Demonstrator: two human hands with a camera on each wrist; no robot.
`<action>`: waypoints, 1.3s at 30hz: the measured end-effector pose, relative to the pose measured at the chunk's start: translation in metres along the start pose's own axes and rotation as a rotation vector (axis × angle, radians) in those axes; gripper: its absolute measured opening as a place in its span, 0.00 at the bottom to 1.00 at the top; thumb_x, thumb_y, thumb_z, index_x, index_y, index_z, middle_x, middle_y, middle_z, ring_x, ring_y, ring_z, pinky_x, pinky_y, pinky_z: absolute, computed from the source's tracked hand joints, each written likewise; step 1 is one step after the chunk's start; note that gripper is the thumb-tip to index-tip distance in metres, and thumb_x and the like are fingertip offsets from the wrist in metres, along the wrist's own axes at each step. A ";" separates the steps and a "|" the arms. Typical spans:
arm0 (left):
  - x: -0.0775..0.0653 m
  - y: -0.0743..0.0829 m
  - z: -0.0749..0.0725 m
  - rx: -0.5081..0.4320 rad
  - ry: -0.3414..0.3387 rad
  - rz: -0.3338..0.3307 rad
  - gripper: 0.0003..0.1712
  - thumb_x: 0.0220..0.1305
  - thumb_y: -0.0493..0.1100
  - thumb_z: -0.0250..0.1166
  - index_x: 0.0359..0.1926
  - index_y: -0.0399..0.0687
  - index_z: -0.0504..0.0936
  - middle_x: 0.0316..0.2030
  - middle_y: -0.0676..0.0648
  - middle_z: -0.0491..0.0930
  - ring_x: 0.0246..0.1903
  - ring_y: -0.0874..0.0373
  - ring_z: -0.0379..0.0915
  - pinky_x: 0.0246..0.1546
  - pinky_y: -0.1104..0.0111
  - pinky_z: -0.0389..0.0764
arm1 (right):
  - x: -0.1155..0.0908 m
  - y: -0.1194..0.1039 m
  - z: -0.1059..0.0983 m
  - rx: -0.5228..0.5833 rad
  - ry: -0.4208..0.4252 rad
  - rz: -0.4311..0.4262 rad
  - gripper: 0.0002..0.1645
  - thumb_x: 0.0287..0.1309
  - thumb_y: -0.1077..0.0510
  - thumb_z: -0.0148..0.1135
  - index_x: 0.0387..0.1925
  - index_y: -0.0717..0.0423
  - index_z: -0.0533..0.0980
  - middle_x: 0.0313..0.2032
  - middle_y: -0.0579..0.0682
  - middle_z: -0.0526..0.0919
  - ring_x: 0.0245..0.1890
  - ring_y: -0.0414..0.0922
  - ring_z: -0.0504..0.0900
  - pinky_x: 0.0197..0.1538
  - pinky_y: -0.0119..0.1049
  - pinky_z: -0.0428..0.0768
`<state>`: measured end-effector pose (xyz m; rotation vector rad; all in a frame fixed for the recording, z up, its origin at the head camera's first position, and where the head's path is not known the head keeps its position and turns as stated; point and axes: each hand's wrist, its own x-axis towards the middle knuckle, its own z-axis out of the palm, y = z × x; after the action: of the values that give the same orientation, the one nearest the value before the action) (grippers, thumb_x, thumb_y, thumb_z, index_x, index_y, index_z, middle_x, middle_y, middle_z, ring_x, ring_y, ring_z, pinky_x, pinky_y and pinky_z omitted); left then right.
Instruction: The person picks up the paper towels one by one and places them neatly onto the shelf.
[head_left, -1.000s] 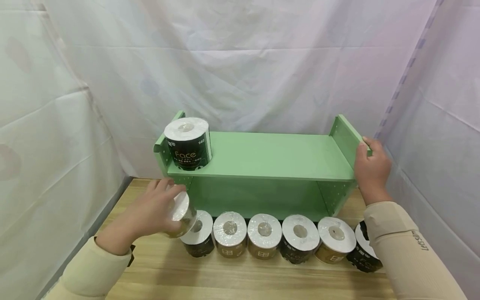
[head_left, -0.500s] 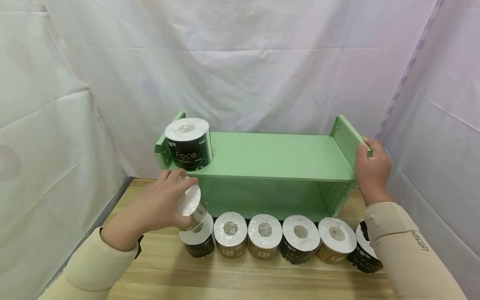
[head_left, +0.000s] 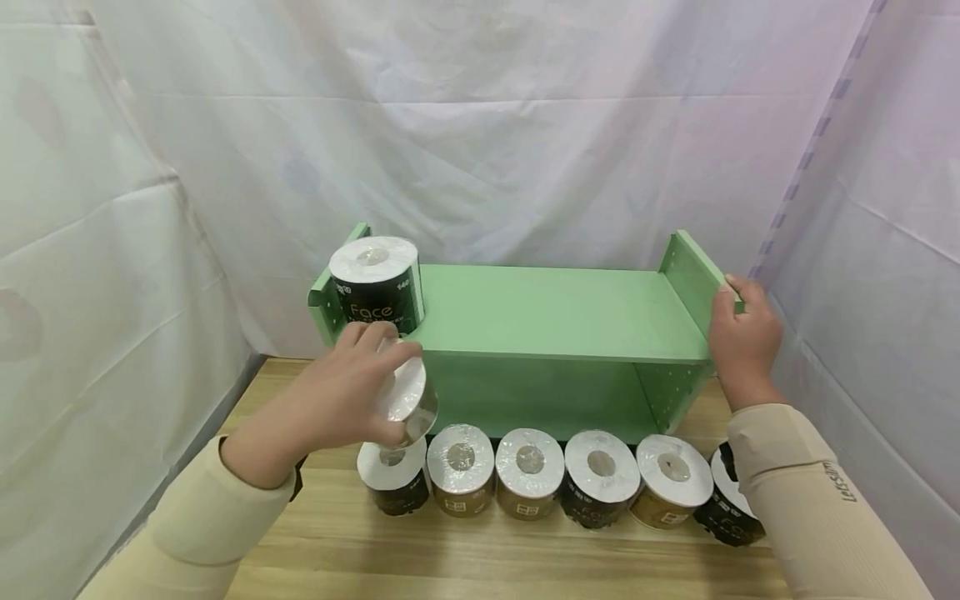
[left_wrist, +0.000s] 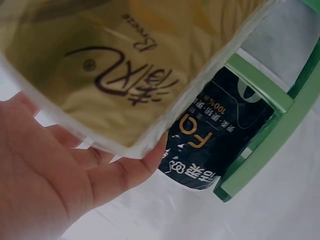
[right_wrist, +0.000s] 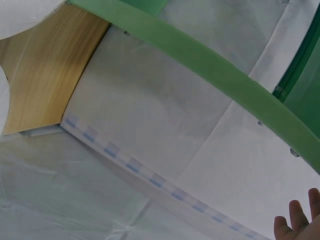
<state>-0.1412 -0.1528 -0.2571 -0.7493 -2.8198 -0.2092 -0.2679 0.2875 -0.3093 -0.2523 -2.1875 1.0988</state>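
Note:
My left hand (head_left: 348,387) holds a gold-wrapped toilet roll (head_left: 412,400) by its white end, tilted, in front of the green shelf's (head_left: 540,312) upper board edge. The left wrist view shows its gold wrapper (left_wrist: 110,75) close up, with the thumb and fingers at the white end. Behind it a black-wrapped toilet roll (head_left: 375,287) stands upright at the left end of the upper board. My right hand (head_left: 746,337) grips the top edge of the shelf's right side panel (head_left: 697,275). In the right wrist view only some fingertips (right_wrist: 297,215) show, low at the corner.
On the wooden table (head_left: 480,558), a row of upright toilet rolls stands along the shelf's front, among them a black one (head_left: 397,496), a gold one (head_left: 465,504) and another black one (head_left: 600,508). White cloth (head_left: 487,150) hangs behind and at both sides.
My left hand has moved to the right and upward with the gold-wrapped toilet roll, now overlapping the lower part of the black one on the shelf. My right hand has stayed put.

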 end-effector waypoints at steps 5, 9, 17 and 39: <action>0.004 0.003 -0.005 0.012 0.010 0.023 0.43 0.36 0.54 0.74 0.58 0.50 0.75 0.54 0.38 0.69 0.50 0.40 0.64 0.38 0.53 0.77 | 0.000 0.000 0.001 -0.003 -0.001 0.009 0.29 0.70 0.46 0.39 0.63 0.54 0.72 0.61 0.55 0.75 0.62 0.54 0.71 0.62 0.55 0.70; 0.006 0.005 -0.009 0.012 0.013 0.037 0.42 0.35 0.53 0.74 0.57 0.49 0.75 0.53 0.38 0.69 0.49 0.41 0.64 0.41 0.54 0.76 | 0.001 0.000 0.002 -0.005 0.000 0.007 0.29 0.70 0.46 0.39 0.63 0.55 0.72 0.61 0.55 0.75 0.62 0.54 0.71 0.62 0.55 0.70; 0.011 0.008 -0.016 -0.003 0.001 0.018 0.43 0.35 0.54 0.75 0.58 0.50 0.75 0.54 0.39 0.68 0.49 0.41 0.63 0.33 0.59 0.77 | 0.001 0.001 0.003 0.002 -0.001 0.007 0.29 0.70 0.46 0.40 0.63 0.54 0.72 0.61 0.55 0.75 0.63 0.54 0.71 0.63 0.53 0.69; 0.031 0.016 -0.036 -0.037 -0.001 0.004 0.43 0.37 0.51 0.73 0.60 0.50 0.73 0.55 0.39 0.67 0.50 0.41 0.61 0.35 0.59 0.76 | -0.001 -0.003 0.000 0.002 0.003 0.011 0.29 0.70 0.47 0.40 0.62 0.56 0.72 0.61 0.56 0.75 0.62 0.55 0.71 0.62 0.55 0.69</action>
<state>-0.1535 -0.1312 -0.2137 -0.7624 -2.8224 -0.2608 -0.2669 0.2855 -0.3078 -0.2652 -2.1845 1.1061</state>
